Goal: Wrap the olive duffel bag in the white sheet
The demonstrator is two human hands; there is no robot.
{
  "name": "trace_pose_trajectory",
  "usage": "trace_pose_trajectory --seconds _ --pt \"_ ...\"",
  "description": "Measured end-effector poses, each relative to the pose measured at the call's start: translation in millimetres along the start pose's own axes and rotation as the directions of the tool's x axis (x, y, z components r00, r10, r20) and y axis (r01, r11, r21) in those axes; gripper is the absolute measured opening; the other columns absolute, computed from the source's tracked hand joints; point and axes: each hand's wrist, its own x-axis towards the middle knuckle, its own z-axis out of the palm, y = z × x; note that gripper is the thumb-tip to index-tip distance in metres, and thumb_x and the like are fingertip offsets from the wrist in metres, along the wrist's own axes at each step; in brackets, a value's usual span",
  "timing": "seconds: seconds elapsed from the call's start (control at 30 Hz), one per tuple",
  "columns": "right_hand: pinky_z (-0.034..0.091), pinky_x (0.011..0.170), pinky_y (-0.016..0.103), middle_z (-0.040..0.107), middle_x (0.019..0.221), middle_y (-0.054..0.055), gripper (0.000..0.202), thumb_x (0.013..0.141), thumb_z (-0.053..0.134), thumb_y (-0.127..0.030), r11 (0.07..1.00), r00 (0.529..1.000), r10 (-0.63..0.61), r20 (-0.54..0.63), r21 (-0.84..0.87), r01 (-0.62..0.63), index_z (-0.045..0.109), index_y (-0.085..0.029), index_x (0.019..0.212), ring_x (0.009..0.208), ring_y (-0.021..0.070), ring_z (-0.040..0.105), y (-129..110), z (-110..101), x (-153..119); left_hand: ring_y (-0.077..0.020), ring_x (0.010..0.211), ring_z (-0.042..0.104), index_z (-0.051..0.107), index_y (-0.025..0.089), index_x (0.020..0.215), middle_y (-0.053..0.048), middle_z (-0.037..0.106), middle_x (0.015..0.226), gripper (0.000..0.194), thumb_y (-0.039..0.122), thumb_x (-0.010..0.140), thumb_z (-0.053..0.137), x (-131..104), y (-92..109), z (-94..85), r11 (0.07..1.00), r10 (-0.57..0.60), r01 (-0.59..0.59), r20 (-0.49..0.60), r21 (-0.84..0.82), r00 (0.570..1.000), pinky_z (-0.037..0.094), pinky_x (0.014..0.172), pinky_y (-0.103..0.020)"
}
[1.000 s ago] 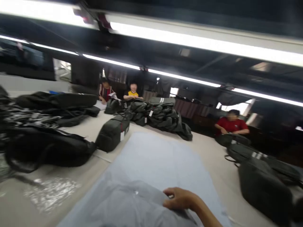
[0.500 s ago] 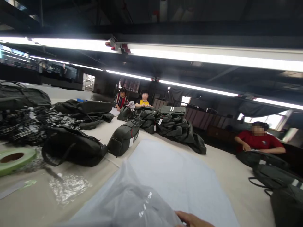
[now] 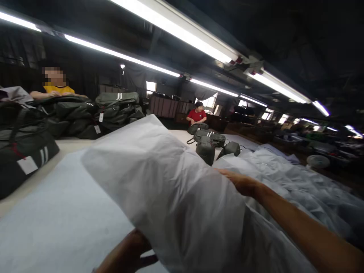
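A large pale, translucent bag (image 3: 170, 178) with a dark bulk showing through it rises across the middle of the view. My right hand (image 3: 241, 182) is closed on its upper right edge, the fingertips partly hidden by the material. At the bottom, my left hand (image 3: 133, 246) is at the bag's lower left edge; one finger shows below, and the others are dark and partly behind the bag, so its grip is unclear. A light blue sheet (image 3: 71, 201) lies flat on the table beneath.
Dark bags with white tags (image 3: 28, 151) stand at the left, with a heap of dark bags (image 3: 74, 113) behind. More dark bags (image 3: 205, 148) are beyond my right hand. Pale bags (image 3: 278, 170) pile up at the right. Two people sit across the table.
The view has swung right. The pale bag now stands higher and fills the middle. Both hands are now at it, where before only some fingers showed at the bottom edge.
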Motion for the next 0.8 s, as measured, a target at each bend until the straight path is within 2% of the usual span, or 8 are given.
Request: trace_pose_trajectory --seconds 0.1,0.17,0.33,0.47,0.57,0.63,0.7,0.8 --pt "0.05 0.085 0.041 0.07 0.11 0.014 0.071 0.058 0.076 -0.056 0.988 0.989 0.122 -0.083 0.101 -0.113 0.066 -0.017 0.116 0.1 0.031 0.063 36 -62 -45 -0.0263 0.102 0.063 0.064 0.019 0.103 -0.006 0.067 0.108 0.033 0.025 0.07 0.066 70 4 59.6 0.968 -0.17 0.207 0.237 -0.142 0.957 0.049 0.091 -0.043" --pt "0.051 0.081 0.042 0.071 0.107 0.016 0.071 0.049 0.079 -0.056 0.973 0.966 0.211 -0.148 0.126 -0.193 0.069 -0.021 0.11 0.096 0.0326 0.064 68 -100 -71 -0.0231 0.093 0.064 0.064 0.017 0.095 -0.005 0.068 0.096 0.031 0.02 0.064 0.065 119 -4 100.0 0.934 -0.256 0.319 0.318 -0.163 0.913 0.049 0.088 -0.039" --pt "0.051 0.08 0.045 0.07 0.107 0.018 0.062 0.053 0.075 -0.057 0.899 0.889 0.405 -0.214 0.272 -0.344 0.071 -0.026 0.107 0.094 0.0339 0.066 173 -171 -108 -0.0214 0.08 0.063 0.06 0.015 0.082 -0.004 0.063 0.085 0.025 0.016 0.057 0.062 223 -60 174.9 0.885 -0.403 0.454 0.316 -0.102 0.859 0.051 0.08 -0.037" --pt "0.051 0.082 0.044 0.071 0.109 0.015 0.052 0.069 0.066 -0.058 0.823 0.87 0.466 -0.16 0.439 -0.36 0.069 -0.027 0.111 0.099 0.0334 0.066 261 -196 -109 -0.0217 0.075 0.062 0.058 0.014 0.078 -0.005 0.061 0.082 0.023 0.02 0.057 0.063 278 -122 208.5 0.858 -0.473 0.504 0.236 -0.095 0.849 0.051 0.073 -0.036" --pt "0.05 0.089 0.041 0.069 0.115 0.014 0.056 0.074 0.06 -0.064 0.781 0.851 0.501 -0.156 0.506 -0.367 0.068 -0.025 0.114 0.105 0.0313 0.064 306 -204 -106 -0.0182 0.072 0.06 0.057 0.015 0.083 -0.004 0.06 0.084 0.028 0.027 0.06 0.069 298 -160 218.4 0.865 -0.468 0.483 0.127 -0.138 0.875 0.049 0.07 -0.03" --pt "0.048 0.094 0.042 0.065 0.124 0.013 0.061 0.077 0.054 -0.069 0.766 0.833 0.532 -0.152 0.507 -0.396 0.064 -0.025 0.118 0.113 0.0299 0.061 324 -211 -105 -0.0189 0.079 0.061 0.058 0.017 0.09 -0.004 0.061 0.092 0.037 0.037 0.062 0.073 297 -175 215.5 0.879 -0.442 0.445 0.062 -0.171 0.895 0.049 0.073 -0.029" --pt "0.045 0.098 0.047 0.057 0.135 0.012 0.066 0.078 0.049 -0.073 0.787 0.803 0.557 -0.211 0.444 -0.429 0.057 -0.028 0.126 0.121 0.0301 0.055 333 -218 -109 -0.0237 0.101 0.06 0.056 0.021 0.106 -0.007 0.06 0.111 0.056 0.049 0.062 0.076 283 -182 208.2 0.893 -0.41 0.406 0.023 -0.196 0.912 0.049 0.081 -0.032" --pt "0.041 0.101 0.05 0.051 0.141 0.012 0.072 0.074 0.057 -0.071 0.835 0.766 0.538 -0.353 0.346 -0.427 0.053 -0.027 0.13 0.127 0.0317 0.049 335 -225 -128 -0.0345 0.132 0.04 0.042 0.03 0.132 -0.012 0.04 0.144 0.093 0.071 0.054 0.075 247 -188 203.0 0.919 -0.378 0.371 -0.029 -0.134 0.925 0.045 0.092 -0.049"
